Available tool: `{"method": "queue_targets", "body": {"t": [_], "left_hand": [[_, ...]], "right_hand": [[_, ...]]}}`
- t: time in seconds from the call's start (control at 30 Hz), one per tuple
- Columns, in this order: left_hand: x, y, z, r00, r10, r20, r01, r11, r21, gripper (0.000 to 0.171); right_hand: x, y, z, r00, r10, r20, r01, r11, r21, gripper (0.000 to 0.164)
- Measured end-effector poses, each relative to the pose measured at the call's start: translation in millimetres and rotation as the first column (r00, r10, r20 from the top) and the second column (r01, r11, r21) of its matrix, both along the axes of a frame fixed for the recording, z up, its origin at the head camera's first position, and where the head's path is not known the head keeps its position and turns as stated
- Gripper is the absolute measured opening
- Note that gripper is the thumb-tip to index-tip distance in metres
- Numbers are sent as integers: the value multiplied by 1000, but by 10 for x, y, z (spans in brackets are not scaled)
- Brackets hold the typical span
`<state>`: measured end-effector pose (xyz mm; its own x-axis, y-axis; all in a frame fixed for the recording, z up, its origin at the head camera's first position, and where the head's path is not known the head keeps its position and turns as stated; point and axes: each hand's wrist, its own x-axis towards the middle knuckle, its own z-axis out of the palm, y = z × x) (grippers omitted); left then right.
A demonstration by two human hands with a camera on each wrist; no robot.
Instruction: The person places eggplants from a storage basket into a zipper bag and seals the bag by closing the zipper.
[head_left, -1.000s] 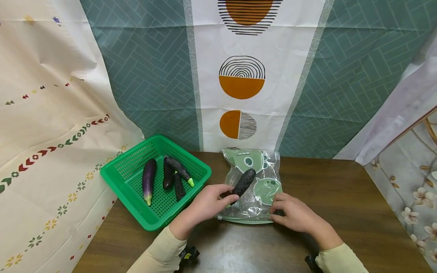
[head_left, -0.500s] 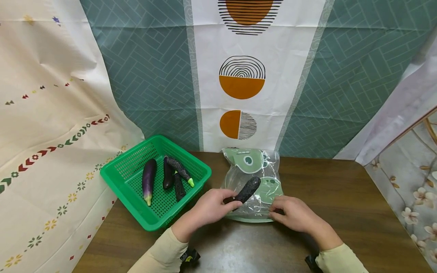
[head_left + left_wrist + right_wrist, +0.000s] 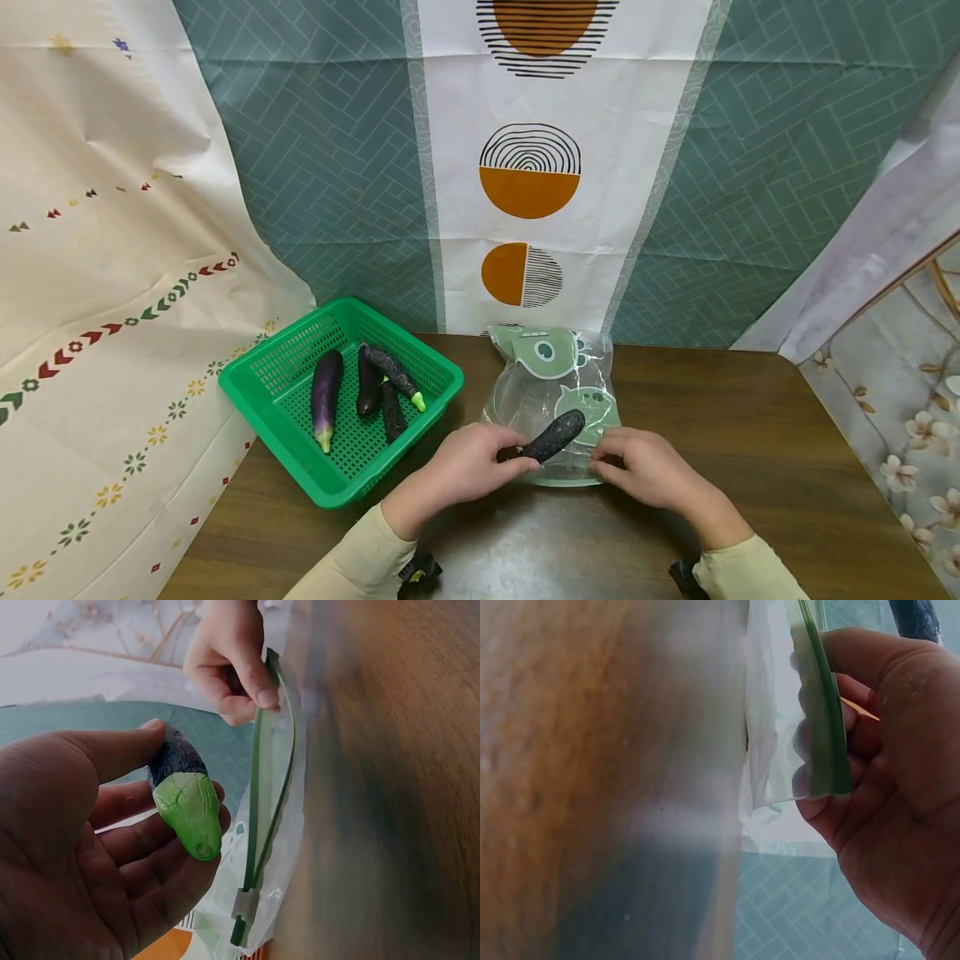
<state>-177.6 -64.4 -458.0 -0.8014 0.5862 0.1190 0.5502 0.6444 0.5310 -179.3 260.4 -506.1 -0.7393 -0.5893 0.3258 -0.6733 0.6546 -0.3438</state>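
Observation:
My left hand (image 3: 476, 467) grips a dark, wrinkled eggplant (image 3: 557, 435) near its stem end, above the front part of a clear zip bag. Its bright green cap (image 3: 191, 814) faces the left wrist camera, with the thumb on one side and the fingers on the other. The zip bag (image 3: 517, 392), printed with green cartoon animals, lies flat on the table. Its green-edged mouth shows parted in the left wrist view, with a slider (image 3: 245, 903) at one end. My right hand (image 3: 648, 468) pinches the green rim (image 3: 826, 720) at the bag's right corner.
A green plastic basket (image 3: 251, 367) stands left of the bag, holding several eggplants (image 3: 327, 396). The brown wooden table (image 3: 735, 433) extends to the right. Patterned cloth (image 3: 337, 167) hangs behind the table, and a flowered cream cloth (image 3: 150, 358) covers the left side.
My left hand has moved the eggplant toward the bag's front edge and slightly right, tilting it flatter. My right hand stays at the bag's corner. The basket's contents look the same.

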Motion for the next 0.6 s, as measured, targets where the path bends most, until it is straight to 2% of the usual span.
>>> {"method": "queue_targets", "body": {"t": [0.33,0.6], "left_hand": [[36,23,-10,999,-42,-31,40,998,-58,26],[63,41,-29,991,-76,-113,61,989,-133,28]], "right_hand": [[7,-19,7,999,-33,-29,32,999,-41,25],[20,-33,20,998,-62,-15,61,995,-74,30]]}}
